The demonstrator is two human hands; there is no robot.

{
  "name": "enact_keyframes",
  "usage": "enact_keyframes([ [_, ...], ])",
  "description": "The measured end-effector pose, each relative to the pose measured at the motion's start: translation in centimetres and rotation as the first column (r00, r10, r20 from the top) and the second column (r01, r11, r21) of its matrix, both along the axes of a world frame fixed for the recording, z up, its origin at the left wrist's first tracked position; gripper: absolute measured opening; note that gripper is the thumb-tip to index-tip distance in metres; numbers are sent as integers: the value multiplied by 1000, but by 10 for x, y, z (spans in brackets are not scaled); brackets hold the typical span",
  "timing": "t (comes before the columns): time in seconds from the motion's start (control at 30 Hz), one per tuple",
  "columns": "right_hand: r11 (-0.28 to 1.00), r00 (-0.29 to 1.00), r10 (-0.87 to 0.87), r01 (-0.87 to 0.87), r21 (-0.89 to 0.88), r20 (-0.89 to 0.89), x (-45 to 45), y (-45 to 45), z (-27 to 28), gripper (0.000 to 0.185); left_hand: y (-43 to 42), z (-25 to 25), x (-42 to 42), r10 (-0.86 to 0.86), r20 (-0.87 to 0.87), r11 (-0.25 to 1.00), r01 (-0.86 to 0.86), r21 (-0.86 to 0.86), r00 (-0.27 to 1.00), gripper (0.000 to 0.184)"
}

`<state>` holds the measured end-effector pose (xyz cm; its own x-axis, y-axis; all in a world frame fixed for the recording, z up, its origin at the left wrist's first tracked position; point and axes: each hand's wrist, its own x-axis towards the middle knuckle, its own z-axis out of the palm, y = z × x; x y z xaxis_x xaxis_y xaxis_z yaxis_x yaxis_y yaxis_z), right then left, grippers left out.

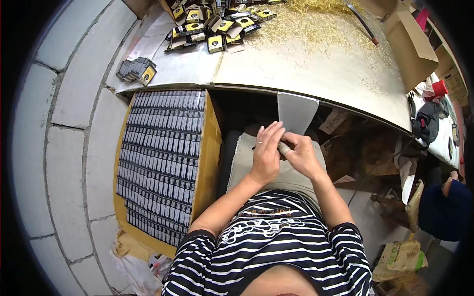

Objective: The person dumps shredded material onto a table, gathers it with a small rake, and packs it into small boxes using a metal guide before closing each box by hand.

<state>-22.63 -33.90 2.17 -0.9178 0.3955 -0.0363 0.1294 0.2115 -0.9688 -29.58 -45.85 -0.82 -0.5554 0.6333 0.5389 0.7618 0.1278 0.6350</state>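
Both hands are together above the lap, over a light beige cloth (pixel 243 163). My left hand (pixel 267 155), with a ring on one finger, has its fingers extended and close together, leaning toward the other hand. My right hand (pixel 302 155) has its thumb and fingers bent inward, touching the left fingers. A wrapping like tape (pixel 284 148) shows on a finger of the right hand. Whether something small lies between the hands cannot be made out. Beside the left arm stands a cardboard carton (pixel 210 143) filled with rows of small dark boxes (pixel 163 143).
On the worktable (pixel 306 69) lie a heap of small yellow and black boxes (pixel 216 43), a short row of boxes (pixel 137 70) and scattered golden pieces (pixel 316 29). An open cardboard box (pixel 410 49) stands at the right. A person's dark blue sleeve (pixel 444 209) shows at far right.
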Motion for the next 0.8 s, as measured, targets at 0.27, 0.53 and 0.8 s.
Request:
enact_keyframes([
  [0.27,944,994,-79,99,316,-75,-17,65,1,14,3,21,-18,-11,341,999,-1,34,940,52],
  [0.53,799,994,-33,-38,-600,-107,-7,43,15,45,5,32,-8,-242,629,957,75,280,739,60],
  [0.8,773,974,-5,-139,-619,-225,-17,29,21,33,-2,20,-29,-186,351,982,179,54,918,39],
])
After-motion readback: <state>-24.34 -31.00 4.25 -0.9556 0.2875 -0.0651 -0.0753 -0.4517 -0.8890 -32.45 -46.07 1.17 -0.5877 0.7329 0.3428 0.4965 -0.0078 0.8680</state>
